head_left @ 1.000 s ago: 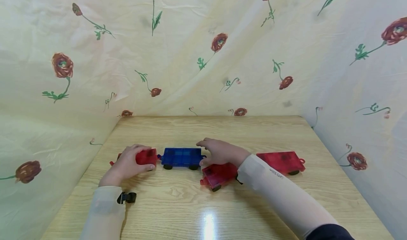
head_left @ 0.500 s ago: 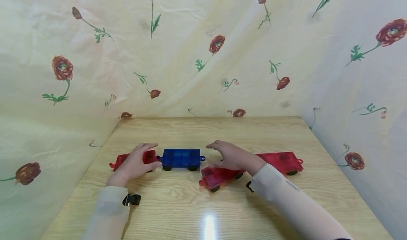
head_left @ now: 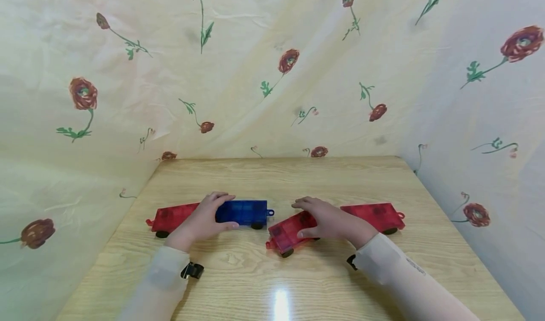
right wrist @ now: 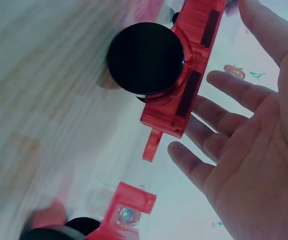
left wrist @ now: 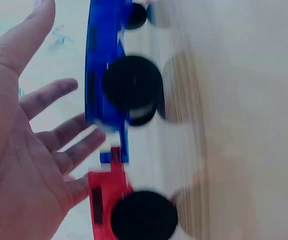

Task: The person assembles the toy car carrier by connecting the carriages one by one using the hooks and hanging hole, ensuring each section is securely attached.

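Toy train wagons of translucent plastic with black wheels stand on the table. My left hand (head_left: 204, 221), fingers spread, hovers over the joint between the left red wagon (head_left: 169, 218) and the blue wagon (head_left: 248, 212). In the left wrist view the blue wagon (left wrist: 101, 60) is linked to the red wagon (left wrist: 106, 200), with my palm beside them. My right hand (head_left: 329, 221) is at the tilted middle red wagon (head_left: 284, 233), thumb and fingers apart around it. The right wrist view shows that wagon (right wrist: 191, 65) with its coupling apart from another red wagon's hook (right wrist: 139, 197).
Another red wagon (head_left: 374, 214) stands at the right, partly behind my right forearm. The wooden table (head_left: 230, 278) is enclosed by flower-patterned cloth (head_left: 238, 65) at the back and sides.
My left hand has moved right, from the left red wagon to the blue wagon's near end. My right hand has drawn back rightward, away from the blue wagon's coupling. The wagons look unmoved.
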A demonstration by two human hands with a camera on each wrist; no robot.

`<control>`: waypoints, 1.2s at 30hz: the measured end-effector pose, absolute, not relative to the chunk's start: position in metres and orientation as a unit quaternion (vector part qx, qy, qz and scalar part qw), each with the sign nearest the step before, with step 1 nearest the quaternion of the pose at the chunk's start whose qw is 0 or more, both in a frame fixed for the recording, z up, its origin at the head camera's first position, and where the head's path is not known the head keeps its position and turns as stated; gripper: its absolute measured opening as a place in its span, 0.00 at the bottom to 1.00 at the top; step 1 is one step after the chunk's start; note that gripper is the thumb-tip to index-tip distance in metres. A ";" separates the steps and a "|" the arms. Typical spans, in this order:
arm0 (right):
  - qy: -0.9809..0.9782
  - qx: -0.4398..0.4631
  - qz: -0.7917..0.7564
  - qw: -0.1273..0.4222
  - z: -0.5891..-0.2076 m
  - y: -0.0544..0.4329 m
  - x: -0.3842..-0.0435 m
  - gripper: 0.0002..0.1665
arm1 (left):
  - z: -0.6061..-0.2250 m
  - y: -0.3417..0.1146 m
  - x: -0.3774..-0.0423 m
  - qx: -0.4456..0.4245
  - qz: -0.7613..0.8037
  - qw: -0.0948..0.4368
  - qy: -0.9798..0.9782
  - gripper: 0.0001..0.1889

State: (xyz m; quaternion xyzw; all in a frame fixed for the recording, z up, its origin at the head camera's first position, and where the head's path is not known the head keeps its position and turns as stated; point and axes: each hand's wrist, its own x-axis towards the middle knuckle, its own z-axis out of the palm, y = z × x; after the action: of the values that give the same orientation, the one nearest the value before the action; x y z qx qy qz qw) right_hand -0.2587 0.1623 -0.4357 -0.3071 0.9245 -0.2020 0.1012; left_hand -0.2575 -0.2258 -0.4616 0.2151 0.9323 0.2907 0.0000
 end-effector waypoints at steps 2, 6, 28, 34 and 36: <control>0.922 -0.310 -0.208 0.104 -0.437 0.166 -0.257 0.48 | -0.462 -0.218 -0.258 0.224 0.278 0.008 0.934 0.46; 0.920 -0.311 -0.216 0.105 -0.438 0.170 -0.252 0.47 | -0.463 -0.205 -0.259 0.236 0.263 0.029 0.935 0.48; 0.927 -0.311 -0.200 0.065 -0.449 0.170 -0.238 0.43 | -0.461 -0.187 -0.253 0.236 0.176 0.020 0.956 0.38; 0.926 -0.304 -0.221 0.044 -0.450 0.171 -0.231 0.35 | -0.462 -0.192 -0.249 0.237 0.183 0.014 0.954 0.37; 0.927 -0.304 -0.216 0.037 -0.451 0.171 -0.229 0.34 | -0.462 -0.194 -0.246 0.231 0.192 0.021 0.954 0.38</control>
State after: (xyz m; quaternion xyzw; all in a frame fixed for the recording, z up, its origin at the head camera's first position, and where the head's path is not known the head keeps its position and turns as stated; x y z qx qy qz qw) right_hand -0.2294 0.1715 -0.4508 -0.3042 0.9271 -0.2157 0.0367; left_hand -0.2461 -0.1937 -0.4622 0.2309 0.9536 0.1919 0.0211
